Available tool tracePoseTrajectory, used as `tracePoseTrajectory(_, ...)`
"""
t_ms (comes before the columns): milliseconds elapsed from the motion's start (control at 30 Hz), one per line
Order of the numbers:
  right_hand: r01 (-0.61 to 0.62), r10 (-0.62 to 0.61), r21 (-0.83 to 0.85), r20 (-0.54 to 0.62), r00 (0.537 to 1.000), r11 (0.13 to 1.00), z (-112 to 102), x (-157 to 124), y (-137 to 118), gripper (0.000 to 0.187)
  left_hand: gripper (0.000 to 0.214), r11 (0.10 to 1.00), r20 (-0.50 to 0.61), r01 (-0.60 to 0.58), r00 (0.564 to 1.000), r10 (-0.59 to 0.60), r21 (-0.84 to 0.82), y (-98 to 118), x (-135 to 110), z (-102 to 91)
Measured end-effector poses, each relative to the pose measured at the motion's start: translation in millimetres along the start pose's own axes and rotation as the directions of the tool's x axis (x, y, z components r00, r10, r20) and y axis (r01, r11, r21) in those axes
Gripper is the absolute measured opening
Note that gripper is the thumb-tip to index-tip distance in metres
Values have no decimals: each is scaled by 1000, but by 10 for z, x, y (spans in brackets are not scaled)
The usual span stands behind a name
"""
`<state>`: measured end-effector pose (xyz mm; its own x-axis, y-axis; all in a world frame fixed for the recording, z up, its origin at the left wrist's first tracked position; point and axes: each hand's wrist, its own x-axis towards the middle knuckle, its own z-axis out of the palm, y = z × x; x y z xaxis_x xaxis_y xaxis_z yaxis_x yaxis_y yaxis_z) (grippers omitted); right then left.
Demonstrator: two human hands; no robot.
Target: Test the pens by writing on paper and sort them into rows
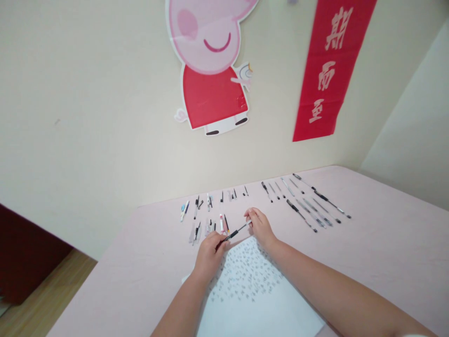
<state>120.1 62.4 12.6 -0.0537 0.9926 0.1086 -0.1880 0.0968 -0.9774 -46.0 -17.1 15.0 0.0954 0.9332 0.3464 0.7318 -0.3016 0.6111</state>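
Stretched between my two hands is a pen (240, 229) with a black grip and a clear barrel. My left hand (211, 252) is closed on its dark end, and the fingers of my right hand (258, 225) pinch the other end. The pen slants up to the right, just above the top of a white sheet of paper (259, 309) covered in small handwritten marks. Close beyond my left hand lie a white and red pen part (221, 223) and a thin black piece (226, 222). The pen's very ends are hidden in my fingers.
On the pink table (379, 262), pen parts such as a dark pen piece (196, 209) lie in small groups at the back left. Several whole pens, among them a black-gripped pen (300, 215), lie in slanted rows at right. Behind is a wall with a pig cutout (213, 96) and red banner (321, 93).
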Motion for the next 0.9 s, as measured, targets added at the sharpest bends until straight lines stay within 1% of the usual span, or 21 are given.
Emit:
tracePoseTrajectory(433, -59, 58, 41, 37, 998, 997, 19, -6, -5, 32, 18, 998, -46, -3, 999, 1, -55, -28, 7, -7)
tracePoseTrajectory(600, -54, 52, 46, 32, 998, 998, 22, 2, -8, 32, 17, 998, -55, 6, 998, -9, -60, -34, 6, 7)
tracePoseTrajectory(900, -85, 83, 56, 41, 996, 995, 27, -2, -14, 31, 17, 997, -23, 33, 999, -35, -71, -18, 5, 11)
